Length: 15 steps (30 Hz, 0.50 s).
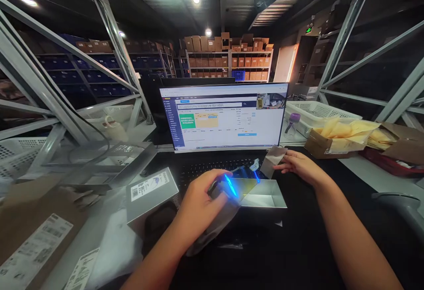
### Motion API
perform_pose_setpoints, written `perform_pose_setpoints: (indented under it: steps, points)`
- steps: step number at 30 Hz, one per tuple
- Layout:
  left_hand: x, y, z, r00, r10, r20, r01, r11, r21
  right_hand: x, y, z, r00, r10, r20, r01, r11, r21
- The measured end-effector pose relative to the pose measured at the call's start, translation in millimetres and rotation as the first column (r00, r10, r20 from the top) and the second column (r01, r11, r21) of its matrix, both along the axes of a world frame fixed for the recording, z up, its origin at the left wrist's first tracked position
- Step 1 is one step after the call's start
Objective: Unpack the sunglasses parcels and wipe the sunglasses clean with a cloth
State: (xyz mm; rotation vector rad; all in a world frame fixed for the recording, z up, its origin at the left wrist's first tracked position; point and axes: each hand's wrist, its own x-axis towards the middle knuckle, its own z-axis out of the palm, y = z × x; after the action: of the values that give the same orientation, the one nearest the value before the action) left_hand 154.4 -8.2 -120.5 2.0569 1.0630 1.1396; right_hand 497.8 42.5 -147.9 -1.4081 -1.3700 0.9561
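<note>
My left hand (pixel 205 195) is closed on what looks like a pair of glasses (pixel 247 186), blurred, with bright blue glints on its lenses. A grey soft pouch (pixel 217 228) hangs below the same hand; whether the fingers grip it too I cannot tell. Between thumb and fingers, my right hand (pixel 300 165) pinches a flat grey-brown piece (pixel 273 161), perhaps card or cloth. Just below and between the hands lies an open silver-grey box (pixel 280 193), its inside pale and partly hidden by the glasses. Left of it is a grey box lid (pixel 152 197) with a white label.
A monitor (pixel 225 118) and keyboard (pixel 195 166) stand behind the box. At left are a labelled brown carton (pixel 36 228) and clear plastic wrap (pixel 115 241). To the right are a scanner (pixel 400 206), a carton of yellow envelopes (pixel 344 133) and white baskets (pixel 308 115).
</note>
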Motion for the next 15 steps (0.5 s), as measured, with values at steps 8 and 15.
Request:
perform_pose_setpoints:
  steps: [8,15]
  points:
    - [-1.3,-0.3,2.8,1.000,-0.018,-0.025,0.017,1.000,-0.021,-4.5,3.4,-2.5,0.917,-0.236,0.322,0.227,0.972,0.063]
    - [-1.6,-1.3,5.9,0.999,-0.044,-0.013,0.044,0.997,-0.060,14.0,-17.0,16.2,0.612,-0.520,0.596,0.454,0.848,0.273]
